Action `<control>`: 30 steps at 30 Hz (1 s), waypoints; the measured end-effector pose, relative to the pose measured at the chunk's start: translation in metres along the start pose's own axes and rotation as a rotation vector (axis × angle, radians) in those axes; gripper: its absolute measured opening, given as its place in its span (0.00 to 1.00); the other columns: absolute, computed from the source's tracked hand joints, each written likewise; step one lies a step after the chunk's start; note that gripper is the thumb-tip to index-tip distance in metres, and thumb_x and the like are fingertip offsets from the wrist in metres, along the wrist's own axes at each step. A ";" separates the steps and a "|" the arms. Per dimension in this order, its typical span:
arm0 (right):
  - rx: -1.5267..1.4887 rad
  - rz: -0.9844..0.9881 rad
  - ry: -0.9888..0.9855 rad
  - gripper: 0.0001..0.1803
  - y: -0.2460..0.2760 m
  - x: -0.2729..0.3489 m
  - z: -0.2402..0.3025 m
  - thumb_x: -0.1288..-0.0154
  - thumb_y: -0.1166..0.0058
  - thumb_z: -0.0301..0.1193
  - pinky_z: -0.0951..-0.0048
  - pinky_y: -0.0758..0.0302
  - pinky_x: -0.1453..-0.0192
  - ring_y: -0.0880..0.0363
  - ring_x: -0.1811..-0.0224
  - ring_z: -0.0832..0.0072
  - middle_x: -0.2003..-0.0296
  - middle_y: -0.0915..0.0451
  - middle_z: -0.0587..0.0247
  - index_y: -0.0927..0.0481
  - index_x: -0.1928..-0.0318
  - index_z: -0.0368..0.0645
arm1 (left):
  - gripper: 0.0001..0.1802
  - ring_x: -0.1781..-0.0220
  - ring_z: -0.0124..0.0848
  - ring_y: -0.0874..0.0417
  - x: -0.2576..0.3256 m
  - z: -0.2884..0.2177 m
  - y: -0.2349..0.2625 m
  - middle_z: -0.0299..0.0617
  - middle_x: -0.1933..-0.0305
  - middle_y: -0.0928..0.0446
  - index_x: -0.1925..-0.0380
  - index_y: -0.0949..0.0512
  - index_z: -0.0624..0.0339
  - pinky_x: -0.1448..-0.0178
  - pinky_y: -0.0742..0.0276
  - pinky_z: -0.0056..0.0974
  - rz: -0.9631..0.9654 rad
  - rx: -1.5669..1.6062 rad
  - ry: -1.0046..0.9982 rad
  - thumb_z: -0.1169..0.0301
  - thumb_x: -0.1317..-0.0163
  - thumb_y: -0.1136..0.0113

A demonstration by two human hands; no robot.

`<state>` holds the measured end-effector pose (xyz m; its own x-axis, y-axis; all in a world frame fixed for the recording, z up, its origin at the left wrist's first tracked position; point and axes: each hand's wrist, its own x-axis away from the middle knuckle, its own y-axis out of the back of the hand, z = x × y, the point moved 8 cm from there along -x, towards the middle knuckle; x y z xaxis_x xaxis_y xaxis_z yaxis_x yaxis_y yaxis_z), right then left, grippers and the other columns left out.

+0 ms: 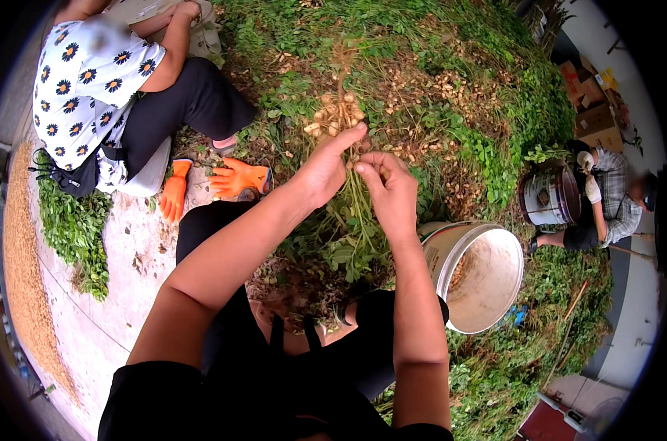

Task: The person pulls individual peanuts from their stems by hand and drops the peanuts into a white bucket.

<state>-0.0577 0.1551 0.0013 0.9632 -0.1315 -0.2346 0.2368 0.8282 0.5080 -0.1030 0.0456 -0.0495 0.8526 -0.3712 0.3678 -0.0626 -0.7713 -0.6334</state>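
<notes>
My left hand [324, 167] is closed around the stems of an uprooted peanut plant, held roots away from me. A cluster of pale peanut pods [335, 116] hangs at its root end, just beyond my left fingers. The plant's green leaves [357, 231] droop toward me below both hands. My right hand [389, 187] is closed in a pinch on the plant beside the left hand, thumb against bent fingers. Its fingertips partly hide the exact spot they grip. To the right of my right forearm, a white bucket [488, 283] tilts toward me with some peanuts inside.
Heaps of peanut plants [451, 95] with loose pods spread ahead. Orange gloves [238, 178] lie on the pale floor at left. One person in a flower-print shirt [91, 81] sits at far left; another, gloved, sits at right by a second bucket [550, 197]. Cardboard boxes [598, 121] stand behind.
</notes>
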 end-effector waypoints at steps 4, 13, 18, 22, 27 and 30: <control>-0.016 0.073 -0.150 0.09 -0.006 -0.002 -0.015 0.38 0.37 0.30 0.77 0.33 0.67 0.33 0.73 0.83 0.76 0.29 0.70 0.23 0.65 0.39 | 0.28 0.39 0.32 0.31 0.003 0.015 -0.009 0.39 0.48 0.25 0.47 0.28 0.64 0.30 0.45 0.44 0.170 -0.144 0.032 0.54 0.37 0.38; -0.580 0.195 -0.172 0.11 -0.017 0.005 -0.034 0.34 0.44 0.26 0.81 0.37 0.59 0.38 0.66 0.88 0.71 0.34 0.77 0.34 0.69 0.47 | 0.27 0.42 0.30 0.25 0.001 0.011 0.002 0.42 0.49 0.20 0.46 0.23 0.66 0.31 0.40 0.38 0.170 -0.442 0.002 0.54 0.34 0.41; -0.231 0.132 -0.121 0.12 -0.010 0.008 -0.022 0.36 0.41 0.25 0.76 0.35 0.70 0.35 0.75 0.83 0.74 0.32 0.72 0.35 0.65 0.43 | 0.25 0.45 0.28 0.23 0.003 0.006 0.000 0.40 0.52 0.20 0.46 0.23 0.65 0.39 0.31 0.37 0.200 -0.422 -0.017 0.55 0.33 0.43; 0.004 0.076 0.016 0.17 0.002 0.008 -0.007 0.40 0.35 0.30 0.74 0.35 0.74 0.37 0.78 0.80 0.75 0.31 0.68 0.33 0.62 0.43 | 0.25 0.47 0.29 0.23 -0.002 0.011 0.003 0.42 0.48 0.22 0.45 0.26 0.65 0.45 0.27 0.38 0.134 -0.340 0.039 0.55 0.32 0.44; -0.160 0.145 -0.063 0.14 0.001 0.009 -0.022 0.38 0.38 0.24 0.81 0.42 0.74 0.44 0.76 0.89 0.73 0.34 0.76 0.34 0.69 0.44 | 0.27 0.46 0.30 0.23 0.009 0.001 -0.014 0.44 0.48 0.21 0.48 0.25 0.68 0.43 0.28 0.39 0.247 -0.441 -0.006 0.53 0.32 0.43; -0.259 0.209 -0.220 0.14 -0.004 0.015 -0.039 0.39 0.38 0.26 0.78 0.36 0.70 0.40 0.74 0.85 0.68 0.30 0.70 0.34 0.68 0.42 | 0.25 0.48 0.28 0.22 0.003 0.004 -0.008 0.43 0.54 0.19 0.52 0.21 0.67 0.43 0.28 0.37 0.216 -0.585 -0.037 0.52 0.33 0.43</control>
<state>-0.0491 0.1707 -0.0365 0.9981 -0.0363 0.0490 0.0203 0.9557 0.2937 -0.0976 0.0531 -0.0459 0.8056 -0.5406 0.2423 -0.5008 -0.8400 -0.2089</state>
